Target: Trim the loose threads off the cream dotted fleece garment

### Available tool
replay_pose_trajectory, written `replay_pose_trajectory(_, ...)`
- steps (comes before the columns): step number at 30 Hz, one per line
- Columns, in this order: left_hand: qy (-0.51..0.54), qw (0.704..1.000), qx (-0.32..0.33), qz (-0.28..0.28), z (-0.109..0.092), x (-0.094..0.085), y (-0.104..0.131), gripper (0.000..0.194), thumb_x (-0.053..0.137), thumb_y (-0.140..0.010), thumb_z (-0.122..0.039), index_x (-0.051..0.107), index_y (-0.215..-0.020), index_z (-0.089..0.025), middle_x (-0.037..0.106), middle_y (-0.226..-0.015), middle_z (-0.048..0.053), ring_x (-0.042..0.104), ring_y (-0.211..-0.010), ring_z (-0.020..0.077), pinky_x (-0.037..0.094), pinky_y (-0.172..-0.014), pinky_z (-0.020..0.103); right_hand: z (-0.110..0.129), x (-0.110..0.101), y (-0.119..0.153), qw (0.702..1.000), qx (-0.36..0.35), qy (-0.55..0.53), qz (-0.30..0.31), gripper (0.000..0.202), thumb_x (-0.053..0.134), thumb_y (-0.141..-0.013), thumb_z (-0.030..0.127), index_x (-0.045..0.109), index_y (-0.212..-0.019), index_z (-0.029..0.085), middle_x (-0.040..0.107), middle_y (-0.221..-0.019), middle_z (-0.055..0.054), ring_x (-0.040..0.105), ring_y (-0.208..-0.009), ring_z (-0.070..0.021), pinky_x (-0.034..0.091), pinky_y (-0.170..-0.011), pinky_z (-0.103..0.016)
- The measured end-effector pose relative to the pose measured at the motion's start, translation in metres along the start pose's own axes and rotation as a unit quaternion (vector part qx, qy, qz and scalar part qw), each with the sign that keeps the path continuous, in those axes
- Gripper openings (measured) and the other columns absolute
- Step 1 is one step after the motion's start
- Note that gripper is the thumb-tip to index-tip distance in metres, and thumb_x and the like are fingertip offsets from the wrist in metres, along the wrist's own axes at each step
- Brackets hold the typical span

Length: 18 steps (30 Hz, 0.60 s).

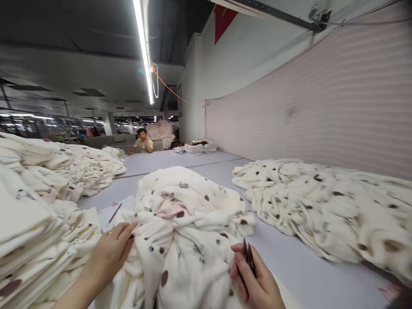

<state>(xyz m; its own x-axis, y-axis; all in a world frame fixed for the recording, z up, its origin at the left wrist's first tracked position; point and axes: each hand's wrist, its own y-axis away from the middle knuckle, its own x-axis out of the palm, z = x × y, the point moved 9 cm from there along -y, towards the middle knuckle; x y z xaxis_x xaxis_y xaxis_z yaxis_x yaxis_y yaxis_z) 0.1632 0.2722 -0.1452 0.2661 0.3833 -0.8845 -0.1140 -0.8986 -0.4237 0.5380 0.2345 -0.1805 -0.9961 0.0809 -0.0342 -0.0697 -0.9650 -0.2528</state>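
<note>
A cream fleece cloth (pixel 193 240) with brown spots and small dark prints lies bunched in the middle, its folds gathered near the centre. My left hand (pixel 111 251), with a ring on one finger, is on the left edge of this cloth, fingers curled together over a fold. At the cloth's right side is my right hand (pixel 252 274), closed around small dark thread snips (pixel 248 257) whose two points stick up and are slightly apart. The fingertips of my right hand touch or nearly touch the cloth.
Folded cream cloths (pixel 28 240) are stacked at the left, with a loose heap (pixel 80 167) behind. Another spotted heap (pixel 322 206) lies right. A pen (pixel 114 214) rests on paper (pixel 124 206). A person (pixel 143 141) sits beyond the table (pixel 154 161), near flat stacks (pixel 195 148).
</note>
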Motion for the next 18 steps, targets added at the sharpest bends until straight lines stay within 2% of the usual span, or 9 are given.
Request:
replay_pose_trajectory(3, -0.06, 0.991, 0.046, 0.115, -0.025, -0.001, 0.007, 0.038, 0.029, -0.093, -0.025, 0.06, -0.115, -0.027, 0.066, -0.1, 0.007, 0.066, -0.084, 0.0237, 0.048, -0.077, 0.038, 0.006, -0.021, 0.009, 0.991, -0.007, 0.134, -0.001, 0.033, 0.046, -0.09, 0.053, 0.053, -0.103, 0.024, 0.053, -0.063, 0.005, 0.048, -0.055, -0.014, 0.037, -0.054, -0.024)
replay_pose_trajectory(5, -0.113, 0.983, 0.038, 0.143, -0.038, -0.007, 0.012, 0.04, 0.031, -0.089, -0.016, 0.06, -0.116, -0.024, 0.068, -0.099, 0.008, 0.068, -0.08, 0.0243, 0.05, -0.075, 0.04, 0.004, -0.021, 0.011, 0.975, -0.009, 0.221, 0.023, 0.025, 0.051, -0.087, 0.044, 0.054, -0.102, 0.024, 0.051, -0.065, 0.005, 0.052, -0.064, -0.017, 0.039, -0.06, -0.025)
replay_pose_trajectory(7, -0.186, 0.978, 0.062, 0.07, -0.066, -0.024, 0.015, 0.046, 0.037, -0.079, -0.006, 0.059, -0.118, -0.017, 0.067, -0.11, 0.014, 0.067, -0.09, 0.029, 0.048, -0.082, 0.05, 0.002, -0.015, 0.009, 0.955, -0.013, 0.295, 0.034, 0.025, 0.053, -0.083, 0.032, 0.054, -0.108, 0.026, 0.055, -0.071, 0.003, 0.055, -0.067, -0.0187, 0.039, -0.063, -0.027)
replay_pose_trajectory(9, -0.231, 0.959, 0.147, -0.076, -0.115, -0.043, 0.025, 0.052, 0.042, -0.07, -0.001, 0.058, -0.118, -0.011, 0.064, -0.119, 0.018, 0.063, -0.103, 0.0325, 0.043, -0.091, 0.055, 0.005, -0.006, 0.003, 0.94, -0.03, 0.337, 0.038, 0.033, 0.052, -0.078, 0.019, 0.054, -0.109, 0.027, 0.059, -0.074, 0.002, 0.057, -0.069, -0.0203, 0.039, -0.065, -0.028)
replay_pose_trajectory(11, -0.201, 0.922, 0.265, -0.199, -0.173, -0.045, 0.048, 0.051, 0.046, -0.072, -0.004, 0.054, -0.122, -0.012, 0.067, -0.113, 0.017, 0.064, -0.1, 0.0285, 0.048, -0.088, 0.044, 0.014, 0.004, -0.003, 0.937, -0.057, 0.342, 0.04, 0.028, 0.049, -0.075, 0.013, 0.057, -0.098, 0.027, 0.061, -0.073, 0.003, 0.057, -0.07, -0.0197, 0.038, -0.065, -0.027)
replay_pose_trajectory(12, -0.176, 0.905, 0.312, -0.231, -0.198, -0.038, 0.059, 0.046, 0.049, -0.076, -0.008, 0.053, -0.121, -0.014, 0.069, -0.105, 0.015, 0.067, -0.089, 0.0248, 0.051, -0.077, 0.036, 0.019, 0.009, -0.005, 0.938, -0.07, 0.336, 0.046, 0.022, 0.048, -0.076, 0.013, 0.057, -0.091, 0.026, 0.06, -0.071, 0.004, 0.056, -0.069, -0.0185, 0.037, -0.063, -0.025)
replay_pose_trajectory(13, -0.149, 0.905, 0.33, -0.222, -0.217, -0.025, 0.064, 0.038, 0.05, -0.078, -0.012, 0.054, -0.116, -0.015, 0.07, -0.098, 0.012, 0.067, -0.075, 0.0204, 0.052, -0.065, 0.029, 0.023, 0.013, -0.005, 0.94, -0.081, 0.328, 0.052, 0.017, 0.047, -0.077, 0.013, 0.056, -0.085, 0.025, 0.058, -0.068, 0.004, 0.055, -0.067, -0.0172, 0.037, -0.062, -0.024)
replay_pose_trajectory(15, -0.094, 0.947, 0.254, -0.17, -0.231, 0.003, 0.055, 0.03, 0.05, -0.079, -0.023, 0.055, -0.107, -0.015, 0.068, -0.088, 0.011, 0.064, -0.061, 0.0209, 0.05, -0.052, 0.03, 0.03, 0.02, -0.003, 0.942, -0.101, 0.314, 0.063, 0.01, 0.047, -0.081, 0.017, 0.053, -0.082, 0.024, 0.055, -0.066, 0.005, 0.053, -0.062, -0.0151, 0.037, -0.058, -0.022)
replay_pose_trajectory(18, 0.066, 0.984, 0.117, -0.117, -0.224, 0.031, 0.041, 0.019, 0.037, -0.08, -0.011, 0.05, -0.089, -0.022, 0.061, -0.075, 0.002, 0.062, -0.065, 0.0188, 0.05, -0.059, 0.029, 0.038, 0.022, 0.005, 0.933, -0.138, 0.325, 0.07, 0.009, 0.048, -0.081, 0.019, 0.053, -0.087, 0.024, 0.053, -0.063, 0.006, 0.053, -0.059, -0.0151, 0.038, -0.057, -0.022)
